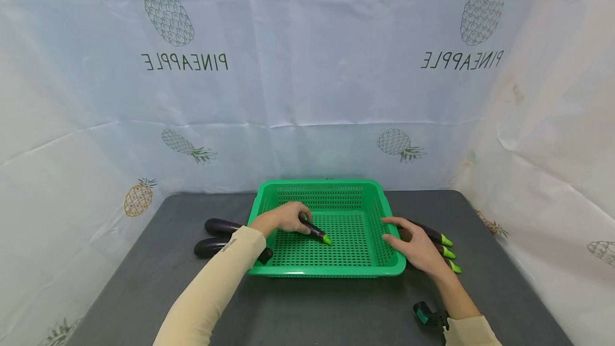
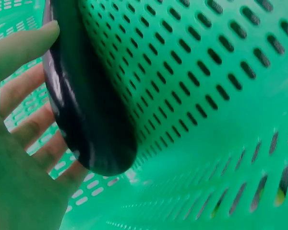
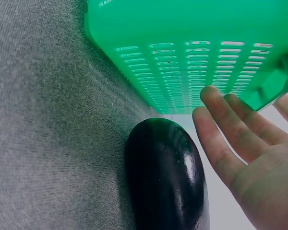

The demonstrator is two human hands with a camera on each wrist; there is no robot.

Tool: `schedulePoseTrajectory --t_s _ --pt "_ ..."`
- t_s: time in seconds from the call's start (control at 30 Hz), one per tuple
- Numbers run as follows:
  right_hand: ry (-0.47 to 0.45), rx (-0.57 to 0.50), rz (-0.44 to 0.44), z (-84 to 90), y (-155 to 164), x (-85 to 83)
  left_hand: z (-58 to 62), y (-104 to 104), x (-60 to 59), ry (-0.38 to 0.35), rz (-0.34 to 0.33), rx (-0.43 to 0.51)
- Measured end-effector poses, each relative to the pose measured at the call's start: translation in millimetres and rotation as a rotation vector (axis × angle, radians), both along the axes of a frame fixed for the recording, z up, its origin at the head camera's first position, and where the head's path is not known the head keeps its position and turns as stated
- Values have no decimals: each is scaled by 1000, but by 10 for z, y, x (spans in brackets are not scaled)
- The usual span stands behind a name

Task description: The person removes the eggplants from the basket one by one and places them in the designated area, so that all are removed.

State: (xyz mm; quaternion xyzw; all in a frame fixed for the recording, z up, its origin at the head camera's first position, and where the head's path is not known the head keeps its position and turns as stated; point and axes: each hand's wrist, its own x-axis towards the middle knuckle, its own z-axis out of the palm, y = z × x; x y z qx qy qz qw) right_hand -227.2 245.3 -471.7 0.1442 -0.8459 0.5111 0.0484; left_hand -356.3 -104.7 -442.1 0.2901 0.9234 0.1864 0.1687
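Note:
My left hand [image 1: 287, 217] reaches into the green basket [image 1: 326, 272] and grips a dark purple eggplant [image 1: 316, 232]. Its green stem end points to the lower right in the head view. In the left wrist view the thumb presses one side of the eggplant [image 2: 89, 105], with the fingers behind it. At the basket's right side is my right hand [image 1: 417, 244], its fingers extended at the rim and outer wall. The right wrist view shows another eggplant [image 3: 165, 177] on the table beside those fingers [image 3: 230, 120].
Two eggplants [image 1: 206, 248] lie left of the basket, partly behind the left sleeve. To the right, three eggplants with green stem ends [image 1: 448, 253] lie partly under the right hand. A grey table [image 1: 307, 308] meets a pineapple-print curtain [image 1: 317, 79] at the back.

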Motion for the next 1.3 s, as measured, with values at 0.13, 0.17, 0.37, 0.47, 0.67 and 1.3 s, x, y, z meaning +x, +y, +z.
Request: schedulePoseTrajectory --t_s 0.13,0.17,0.37,0.47,0.67,1.3 --pt "3 0 -3 3 0 4 -3 13 11 -5 -9 17" --pt "3 0 -3 4 0 5 -4 17 17 -4 -11 14" --pt "7 10 -1 8 -3 11 0 40 54 -10 -17 -8" --pt "7 9 -2 8 -3 11 14 57 72 -24 -24 -5" --pt "7 6 -2 5 2 8 66 104 104 -46 -46 49" --pt "7 -10 5 12 -1 10 460 76 219 -28 -96 170"
